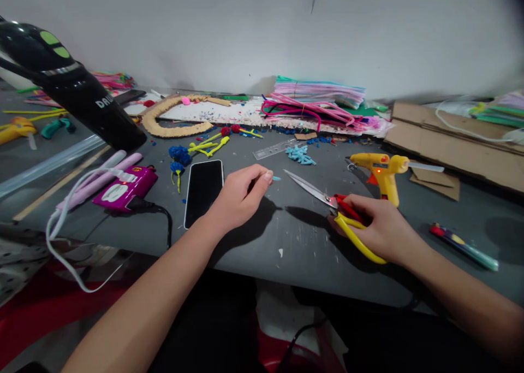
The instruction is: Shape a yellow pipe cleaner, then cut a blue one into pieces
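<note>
My left hand is closed in a pinch, with a small light blue piece poking out between thumb and finger. Below and left of it lies a black-screened phone. My right hand grips scissors by their red and yellow handles; the blades point up and left toward the blue piece, a short gap apart from it. Several light blue pieces lie in a small pile beyond both hands. A yellow glue gun rests just behind my right hand.
At left stand a black vacuum and a purple power adapter with cables. Blue flowers, a clear ruler and pink pipe cleaners lie farther back. Cardboard and a cutter are at right.
</note>
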Tool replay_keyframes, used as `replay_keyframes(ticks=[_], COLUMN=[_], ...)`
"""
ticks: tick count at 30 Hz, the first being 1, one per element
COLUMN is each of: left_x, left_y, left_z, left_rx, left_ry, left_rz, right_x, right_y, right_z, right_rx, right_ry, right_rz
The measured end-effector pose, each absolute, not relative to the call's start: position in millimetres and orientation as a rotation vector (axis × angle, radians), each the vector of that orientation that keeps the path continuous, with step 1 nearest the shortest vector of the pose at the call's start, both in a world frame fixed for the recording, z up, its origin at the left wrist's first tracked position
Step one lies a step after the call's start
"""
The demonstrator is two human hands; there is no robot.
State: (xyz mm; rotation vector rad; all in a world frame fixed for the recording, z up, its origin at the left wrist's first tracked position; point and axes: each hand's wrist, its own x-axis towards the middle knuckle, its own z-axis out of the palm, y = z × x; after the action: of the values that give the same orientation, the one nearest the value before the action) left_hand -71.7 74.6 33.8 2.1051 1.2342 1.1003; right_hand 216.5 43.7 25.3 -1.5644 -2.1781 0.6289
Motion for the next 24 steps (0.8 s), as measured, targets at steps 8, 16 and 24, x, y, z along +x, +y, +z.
replay_keyframes(ticks=[8,16,24], left_x=[-72.0,-71.6,-71.6], left_y=[74.4,74.5,74.3], left_z=[34.5,34.9,34.9], left_rx=[2.113,2.108,2.097], left_ry=[1.246,1.242,1.241], left_rz=[1.081,1.079,1.085], right_x=[217.7,217.9,219.1], right_y=[43.9,44.7,46.4], right_z=[24.5,24.7,23.4], right_rx=[-1.545,-1.523,-1.514], right_ry=[-2.217,-2.246,-2.269], right_rz=[0.629,0.598,0.588])
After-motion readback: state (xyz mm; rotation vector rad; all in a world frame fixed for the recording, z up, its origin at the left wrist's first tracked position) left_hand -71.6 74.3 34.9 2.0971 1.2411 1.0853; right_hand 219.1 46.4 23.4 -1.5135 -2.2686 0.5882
